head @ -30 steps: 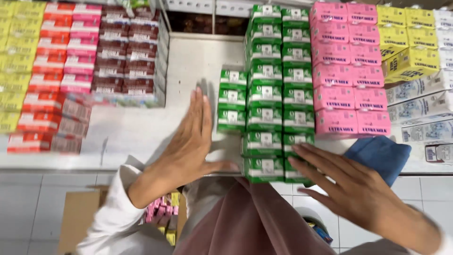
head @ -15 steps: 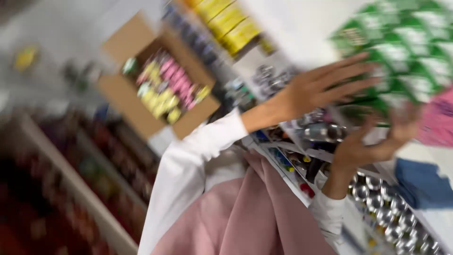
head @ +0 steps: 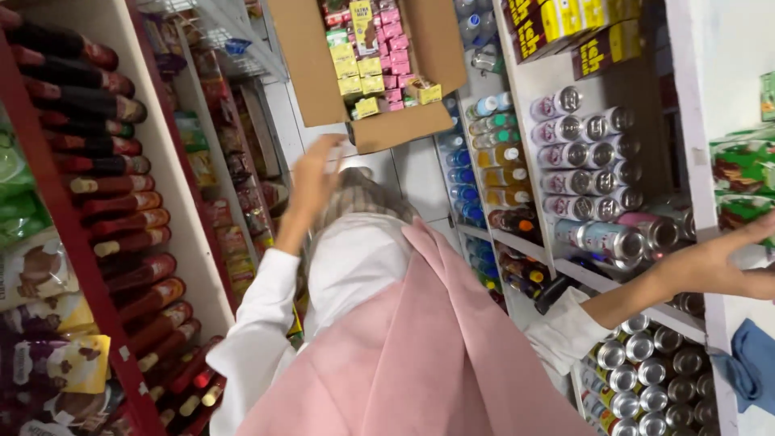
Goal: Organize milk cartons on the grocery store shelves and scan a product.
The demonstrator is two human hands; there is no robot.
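Running down the left edge, a red-framed shelf unit point(head: 81, 242) carries dark bottles with red caps point(head: 121, 202) laid on their sides, necks outward so the caps face the aisle, and bagged snacks point(head: 48, 323) fill its lowest tiers. Further in, packets crowd narrow racks point(head: 234, 202) along the same side.

The left hand point(head: 311, 182) is stretched down toward an open cardboard box point(head: 379, 81) on the white tiled floor point(head: 404, 173) — fingers loosely spread, holding nothing, just short of the box's near flap. The box stands with its flaps folded out, so the small cartons point(head: 367, 60) inside, yellow and pink mostly, can be reached from above; they sit upright in rows, packed tight against each other. A white sleeve point(head: 258, 339) and a pink garment point(head: 420, 347) fill the lower middle of the view.

To the right, white shelves point(head: 525, 105) hold bottled drinks point(head: 484, 153) low down and cans point(head: 581, 161) lying with their ends outward, stacked so they cannot roll. More cans point(head: 646, 379) stand upright on a lower tier. The right hand point(head: 726, 262) rests against the shelf edge at the far right, apparently as a brace while the body leans — whether it grips anything cannot be told, since its fingers run out of view. Green cartons point(head: 739, 173) sit above it, a blue cloth point(head: 755, 359) below.
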